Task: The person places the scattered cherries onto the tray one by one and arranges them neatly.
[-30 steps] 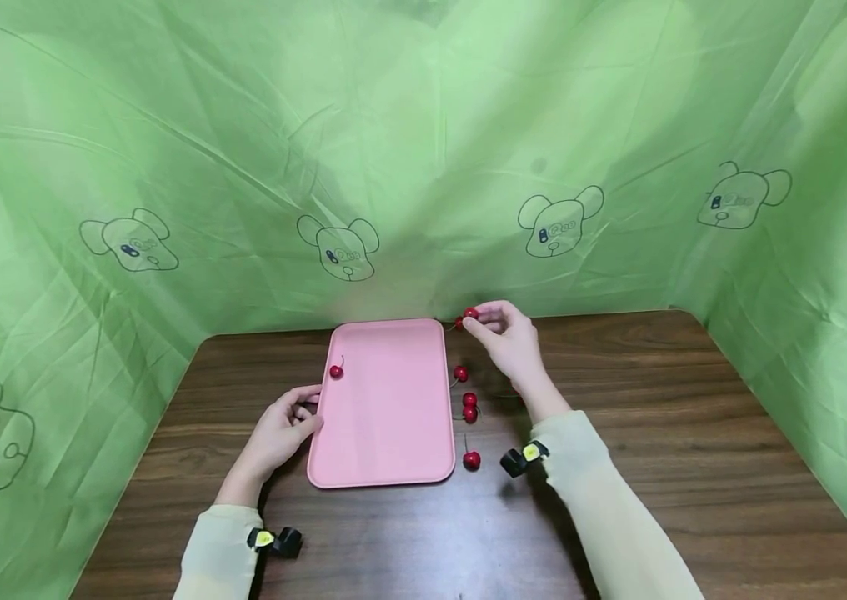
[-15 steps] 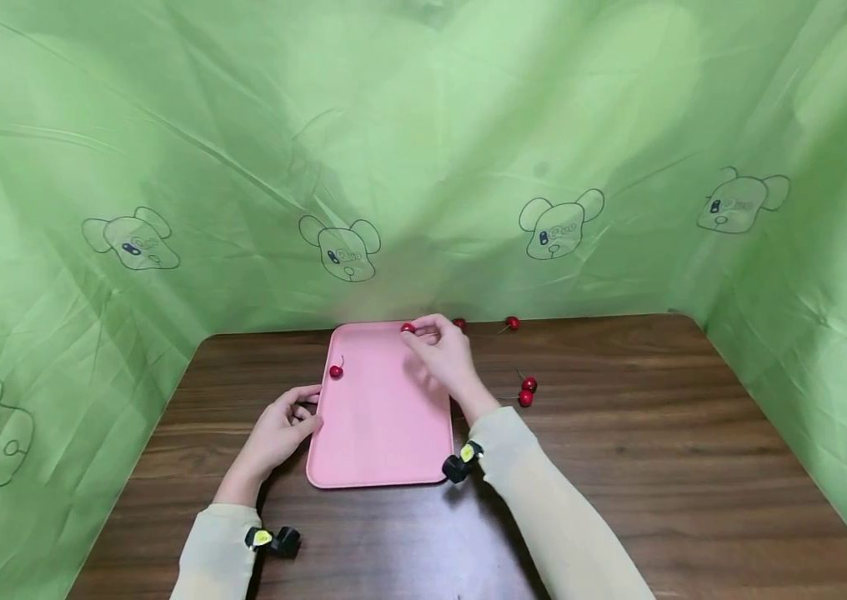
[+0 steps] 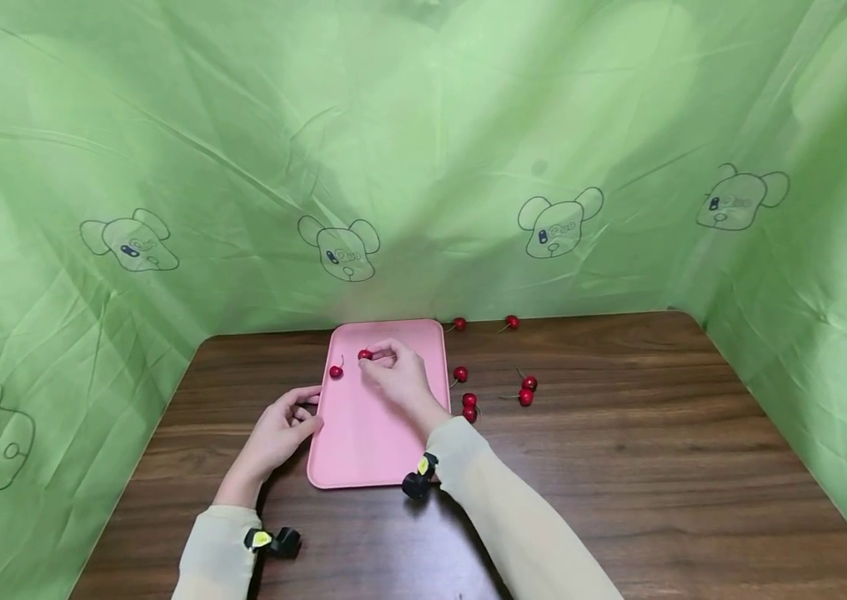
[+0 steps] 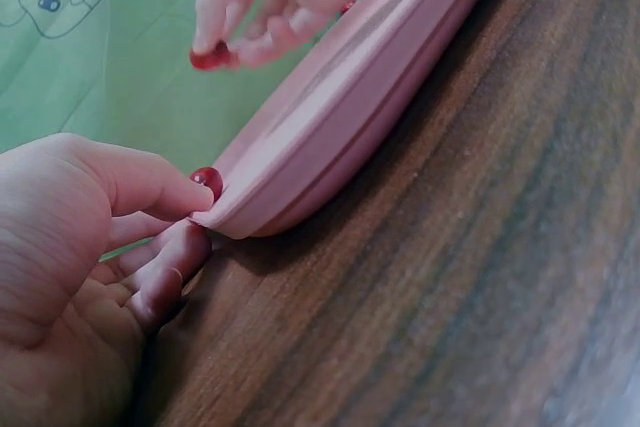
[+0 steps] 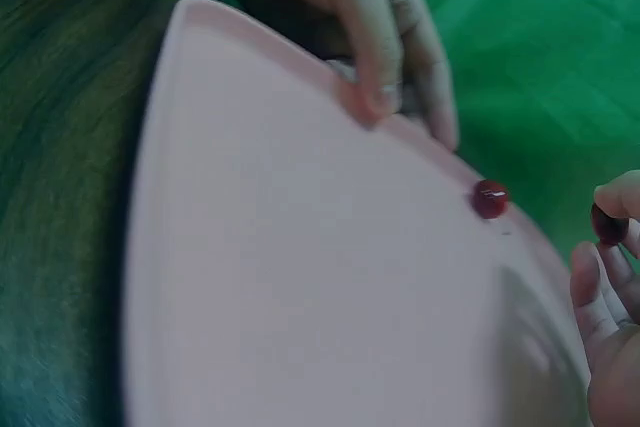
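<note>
A pink tray lies on the table, one red cherry on it near its left edge. My left hand grips the tray's left rim. In the left wrist view the thumb is on the rim and the other fingers are below it. Over the upper part of the tray, my right hand pinches a second cherry between thumb and fingertips. The right wrist view shows this pinched cherry off the tray's surface.
Right of the tray, several cherries lie on the wooden table: one cherry near the rim, a close pair farther out, others at the back edge. A green cloth hangs behind and at both sides.
My right hand has carried the pinched cherry from beyond the tray's back right corner leftward over the tray, close to the cherry lying there. The left hand and tray have stayed put.
</note>
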`<state>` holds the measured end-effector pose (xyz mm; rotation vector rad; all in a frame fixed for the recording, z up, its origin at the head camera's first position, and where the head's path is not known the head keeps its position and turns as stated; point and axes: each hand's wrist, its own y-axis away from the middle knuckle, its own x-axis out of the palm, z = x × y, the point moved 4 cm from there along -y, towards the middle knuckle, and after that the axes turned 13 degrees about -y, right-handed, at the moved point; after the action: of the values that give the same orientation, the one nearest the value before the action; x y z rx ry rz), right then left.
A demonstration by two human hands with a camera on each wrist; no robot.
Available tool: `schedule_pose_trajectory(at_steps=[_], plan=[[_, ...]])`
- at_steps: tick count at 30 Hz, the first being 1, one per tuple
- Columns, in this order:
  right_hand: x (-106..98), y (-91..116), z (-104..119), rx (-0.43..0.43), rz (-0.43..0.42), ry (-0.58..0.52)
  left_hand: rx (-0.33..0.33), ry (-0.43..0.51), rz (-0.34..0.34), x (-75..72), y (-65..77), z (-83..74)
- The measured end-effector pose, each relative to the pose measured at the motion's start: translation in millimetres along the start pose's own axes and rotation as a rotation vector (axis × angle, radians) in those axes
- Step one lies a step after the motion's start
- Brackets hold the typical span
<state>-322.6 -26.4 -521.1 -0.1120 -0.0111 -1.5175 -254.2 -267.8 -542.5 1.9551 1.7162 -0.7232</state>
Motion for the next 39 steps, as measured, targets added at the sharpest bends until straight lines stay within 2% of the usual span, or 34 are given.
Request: schedule_pose_trajectory(at_steps=[3,10,21,27,34,39], plan=[[4.8,-0.1,-6.8,0.005,0.008,0.038,-0.004,0.007,0.006,0.1,-0.1,0.2],[10.5,-2.0,-17.7,-0.048,0.041,0.12,0.001,0.012,0.012,-1.1,1.1,0.9],[12.0,-2.7,-23.9,-0.086,0.079,0.198,0.008,-0.004,0.004,0.9,-1.0,5.7],[10.6,-1.3,-23.3,-0.111,0.059,0.24,0.008,-0.036,0.01,2.0,-1.0,-2.5],[11.4,-0.4,-22.3,-0.131,0.057,0.293,0.015,0.023,0.013,-5.4,9.3,-28.7],[10.6,-0.5,-22.0,-0.144,0.058,0.299,0.01,0.027,0.016,-7.1,11.6,-34.8]])
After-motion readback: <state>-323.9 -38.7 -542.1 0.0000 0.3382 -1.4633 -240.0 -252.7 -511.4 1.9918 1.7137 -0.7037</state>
